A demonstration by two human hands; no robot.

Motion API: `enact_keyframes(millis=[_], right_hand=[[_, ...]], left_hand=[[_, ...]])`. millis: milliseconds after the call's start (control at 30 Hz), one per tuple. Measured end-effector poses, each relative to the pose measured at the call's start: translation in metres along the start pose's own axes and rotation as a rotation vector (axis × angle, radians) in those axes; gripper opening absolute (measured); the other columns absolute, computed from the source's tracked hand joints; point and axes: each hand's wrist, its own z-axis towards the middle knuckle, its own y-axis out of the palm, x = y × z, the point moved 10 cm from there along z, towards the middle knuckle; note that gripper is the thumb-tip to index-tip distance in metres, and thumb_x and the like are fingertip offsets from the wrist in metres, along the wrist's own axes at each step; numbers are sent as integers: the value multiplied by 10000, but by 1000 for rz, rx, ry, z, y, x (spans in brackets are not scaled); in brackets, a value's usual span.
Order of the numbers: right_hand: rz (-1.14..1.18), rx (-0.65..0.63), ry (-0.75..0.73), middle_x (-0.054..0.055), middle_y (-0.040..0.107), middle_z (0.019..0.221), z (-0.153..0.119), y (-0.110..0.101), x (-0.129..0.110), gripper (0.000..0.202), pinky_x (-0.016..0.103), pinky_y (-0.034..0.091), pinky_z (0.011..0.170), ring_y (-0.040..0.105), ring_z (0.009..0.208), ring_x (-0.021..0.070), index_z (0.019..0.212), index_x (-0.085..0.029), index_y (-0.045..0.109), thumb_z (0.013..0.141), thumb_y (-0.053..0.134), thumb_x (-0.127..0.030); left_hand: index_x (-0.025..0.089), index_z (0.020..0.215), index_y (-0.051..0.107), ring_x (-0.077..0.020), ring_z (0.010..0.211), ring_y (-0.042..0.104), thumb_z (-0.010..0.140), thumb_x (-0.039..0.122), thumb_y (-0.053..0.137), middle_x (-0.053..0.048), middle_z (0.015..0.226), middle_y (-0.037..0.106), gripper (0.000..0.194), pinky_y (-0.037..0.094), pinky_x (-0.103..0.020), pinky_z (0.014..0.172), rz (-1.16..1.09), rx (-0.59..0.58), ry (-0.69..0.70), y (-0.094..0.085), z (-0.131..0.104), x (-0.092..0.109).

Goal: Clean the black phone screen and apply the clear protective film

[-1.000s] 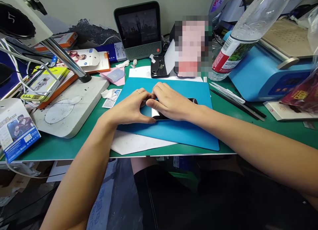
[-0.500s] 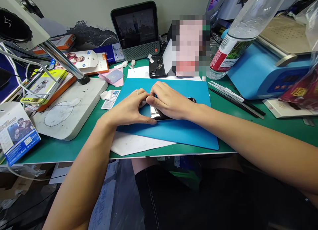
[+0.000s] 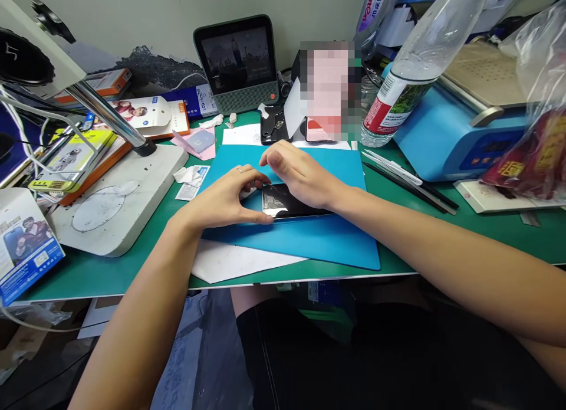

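A black glossy phone (image 3: 283, 202) lies flat on a blue mat (image 3: 331, 239) at the table's middle. At the phone's left end is my left hand (image 3: 230, 197), its thumb stretched along the near corner and its fingers curved at the far corner; something small and pale shows beneath those fingers, too hidden to name. Over the phone's right part hovers my right hand (image 3: 305, 174), thumb raised and apart, its palm side partly hidden. White paper (image 3: 239, 259) sticks out under the mat's near edge.
Behind the mat are a smart display (image 3: 239, 62) and a black phone-like item (image 3: 274, 125). A lamp stand base (image 3: 128, 203) and boxes are on the left. On the right are tweezers and pens (image 3: 407, 183), a tilted bottle (image 3: 398, 103) and a blue scale (image 3: 451, 138).
My right hand has lifted off the phone's left part, its thumb now raised, so more of the black screen shows. My left hand remains at the phone's end. The view has shifted slightly.
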Motion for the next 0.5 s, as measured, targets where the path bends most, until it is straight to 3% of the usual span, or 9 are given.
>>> enact_keyframes(millis=[133, 233, 367, 500], right_hand=[[-16, -31, 30, 99, 654, 1100, 4, -18, -1, 780, 392, 481, 904, 591, 976, 228, 1054, -205, 659, 963, 191, -823], [-114, -214, 50, 117, 705, 1136, -1, -30, 2, 755, 398, 496, 885, 631, 1011, 252, 1124, -193, 685, 978, 288, -817], [-259, -420, 93, 130, 746, 1220, -29, -55, 23, 676, 448, 512, 917, 683, 1097, 301, 1179, -200, 728, 996, 401, -763], [-209, -347, 124, 153, 749, 1253, -57, -83, 47, 708, 468, 525, 939, 696, 1137, 306, 1238, -202, 727, 973, 427, -786]], left_hand=[[239, 1241, 684, -286, 1037, 593, 773, 693, 804, -77, 1135, 640, 663, 517, -431, 915, 0, -4, -19, -2, -1, 1], [225, 1254, 697, -283, 1034, 596, 788, 699, 791, -75, 1116, 654, 672, 507, -420, 915, -2, -3, -16, -2, -2, 4], [212, 1219, 730, -294, 1034, 602, 846, 705, 720, -81, 1088, 666, 618, 501, -426, 895, 0, 17, -39, -5, -1, 3], [233, 1188, 775, -302, 1047, 620, 937, 689, 591, -87, 1105, 682, 552, 499, -427, 894, 3, 36, -72, -8, 0, 0]])
